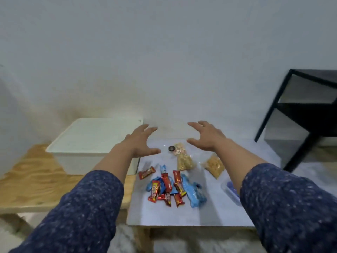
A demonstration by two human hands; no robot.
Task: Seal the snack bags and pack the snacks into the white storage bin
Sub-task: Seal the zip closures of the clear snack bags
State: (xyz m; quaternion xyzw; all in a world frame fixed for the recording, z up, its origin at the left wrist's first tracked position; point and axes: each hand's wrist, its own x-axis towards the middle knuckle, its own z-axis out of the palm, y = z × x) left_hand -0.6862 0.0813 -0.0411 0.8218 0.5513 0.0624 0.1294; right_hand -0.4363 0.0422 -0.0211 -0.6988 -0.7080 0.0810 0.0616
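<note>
White tabletop (pixel 182 214) against pale wall (pixel 164 52); left hand (pixel 140 141), right hand (pixel 207 137) spread, empty.

A wooden bench (pixel 32 181) occupies the lower left of the frame, its light, grained top showing a rounded front edge. At centre right stands a table with a white top (pixel 182 214) on a wooden frame. A black open-frame shelf unit (pixel 300 114) stands at the right edge, against a plain white wall (pixel 145 52) that fills the upper half of the frame. A small dark round object (pixel 172 148) lies on the white top near its far edge; its identity cannot be determined.
</note>
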